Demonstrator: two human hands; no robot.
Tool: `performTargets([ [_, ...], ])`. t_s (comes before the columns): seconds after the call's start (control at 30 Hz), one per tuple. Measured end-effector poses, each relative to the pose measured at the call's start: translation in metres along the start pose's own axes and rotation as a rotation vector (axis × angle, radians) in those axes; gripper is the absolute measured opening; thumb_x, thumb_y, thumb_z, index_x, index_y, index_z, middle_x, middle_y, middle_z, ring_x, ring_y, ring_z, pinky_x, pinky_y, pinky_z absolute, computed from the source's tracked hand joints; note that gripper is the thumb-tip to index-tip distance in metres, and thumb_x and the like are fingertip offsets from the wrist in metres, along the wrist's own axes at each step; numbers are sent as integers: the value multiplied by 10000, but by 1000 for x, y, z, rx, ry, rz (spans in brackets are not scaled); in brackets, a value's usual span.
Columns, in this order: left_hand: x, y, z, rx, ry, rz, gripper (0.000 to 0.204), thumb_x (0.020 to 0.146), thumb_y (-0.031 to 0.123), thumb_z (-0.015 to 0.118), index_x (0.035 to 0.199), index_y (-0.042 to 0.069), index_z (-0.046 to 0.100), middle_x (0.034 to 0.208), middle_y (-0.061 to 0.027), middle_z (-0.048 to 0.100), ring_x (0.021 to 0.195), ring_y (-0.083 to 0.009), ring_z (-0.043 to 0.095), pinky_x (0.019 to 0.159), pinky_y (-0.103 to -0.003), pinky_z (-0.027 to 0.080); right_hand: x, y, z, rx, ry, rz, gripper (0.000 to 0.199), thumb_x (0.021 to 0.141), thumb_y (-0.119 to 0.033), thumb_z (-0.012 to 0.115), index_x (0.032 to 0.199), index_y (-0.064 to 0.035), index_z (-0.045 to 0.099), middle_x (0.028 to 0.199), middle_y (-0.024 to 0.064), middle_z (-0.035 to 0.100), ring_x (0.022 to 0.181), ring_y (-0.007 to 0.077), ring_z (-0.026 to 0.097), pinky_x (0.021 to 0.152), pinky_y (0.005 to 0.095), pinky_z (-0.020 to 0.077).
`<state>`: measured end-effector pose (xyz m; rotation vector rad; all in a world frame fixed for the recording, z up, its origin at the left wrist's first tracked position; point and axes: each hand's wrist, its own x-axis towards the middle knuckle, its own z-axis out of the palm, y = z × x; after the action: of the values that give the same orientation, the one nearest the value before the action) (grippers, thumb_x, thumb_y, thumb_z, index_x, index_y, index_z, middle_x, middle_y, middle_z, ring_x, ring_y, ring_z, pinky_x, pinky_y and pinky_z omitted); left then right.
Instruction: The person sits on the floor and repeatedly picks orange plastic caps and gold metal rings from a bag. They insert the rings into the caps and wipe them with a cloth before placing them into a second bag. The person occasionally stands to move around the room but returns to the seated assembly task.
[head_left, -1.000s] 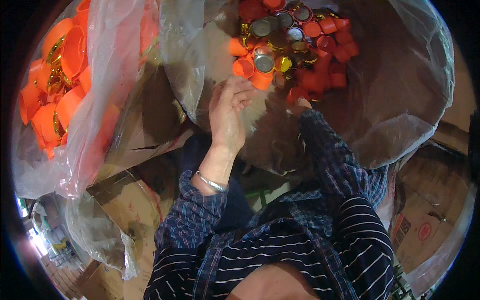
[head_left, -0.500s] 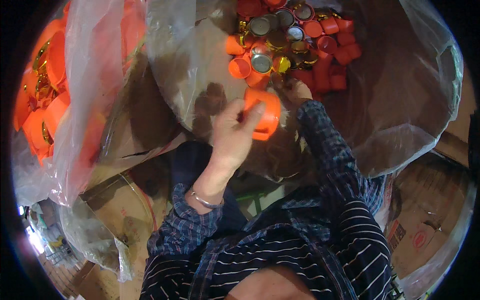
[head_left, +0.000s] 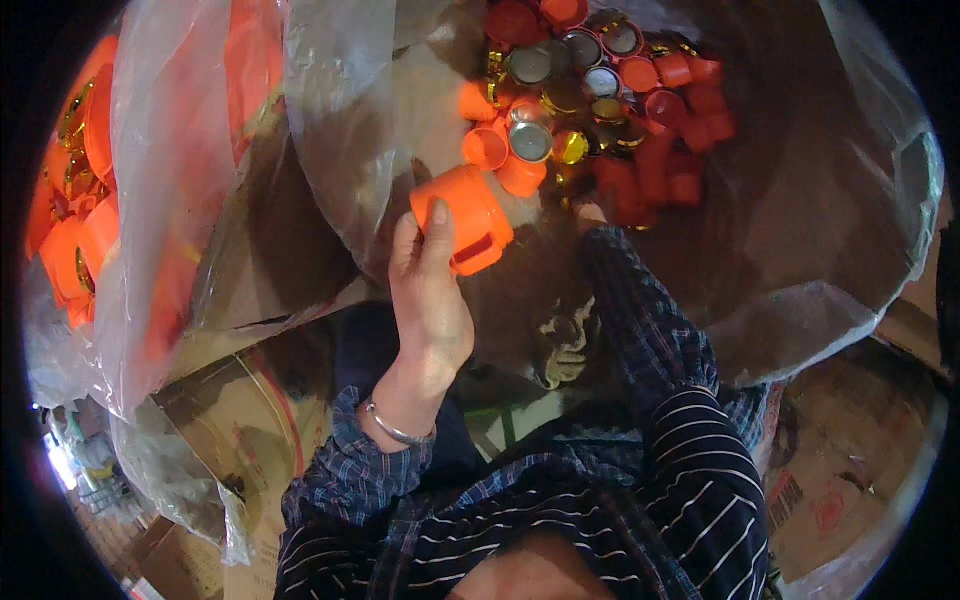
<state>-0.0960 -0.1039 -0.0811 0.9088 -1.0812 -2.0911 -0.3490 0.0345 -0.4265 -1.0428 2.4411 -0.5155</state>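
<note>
One orange cup point(head_left: 470, 210) is held just this side of a heap of cups and lids point(head_left: 605, 110), the left hand point(head_left: 430, 285) clamping its fingers on it; whether the right hand point(head_left: 591, 213), near the heap, has closed fingers I can't tell.

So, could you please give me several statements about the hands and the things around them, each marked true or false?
1. The left hand holds an orange cup. True.
2. The bracelet is on the right wrist. False: it is on the left wrist.
3. The right hand is at the near edge of the pile. True.
4. The pile is all blue. False: its colours include orange, gold and silver.
5. The left sleeve is plain white. False: it is dark plaid.
</note>
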Motion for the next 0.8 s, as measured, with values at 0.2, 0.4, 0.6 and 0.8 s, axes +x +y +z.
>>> performTargets([
  [0.2, 2, -10, 3, -73, -37, 7, 338, 1046, 262, 526, 1296, 36, 539, 1246, -45, 590, 1124, -139, 551, 1017, -321, 419, -54, -41, -32, 23, -151, 272, 560, 840, -329, 712, 1295, -40, 559, 1281, 203, 601, 1184, 380, 573, 1004, 432, 481],
  [0.4, -1, -17, 9, -142, -23, -168, 313, 1033, 220, 536, 1285, 35, 545, 1238, -62, 608, 1159, -181, 579, 1029, -354, 438, -122, -137, -171, 1572, 280, 119, 298, 978, -156, 609, 1231, -2, 583, 1139, 80, 667, 1033, 227, 656, 915, 327, 525],
  [0.6, -24, -16, 16, -288, -241, -298, 292, 994, 190, 596, 1224, 10, 590, 1164, -63, 638, 1053, -169, 626, 944, -337, 496, -189, -250, -204, 638, 585, -219, 320, 999, -149, 530, 1267, 21, 574, 1271, 185, 585, 1202, 302, 555, 1047, 351, 409],
  [0.8, -39, -7, 15, -323, -370, -256, 274, 992, 174, 590, 1214, 13, 603, 1150, -58, 642, 1042, -148, 617, 924, -310, 493, -219, -292, -197, 418, 783, -284, 460, 909, -215, 647, 1306, -11, 539, 1271, 203, 558, 1177, 371, 524, 1012, 427, 416],
])
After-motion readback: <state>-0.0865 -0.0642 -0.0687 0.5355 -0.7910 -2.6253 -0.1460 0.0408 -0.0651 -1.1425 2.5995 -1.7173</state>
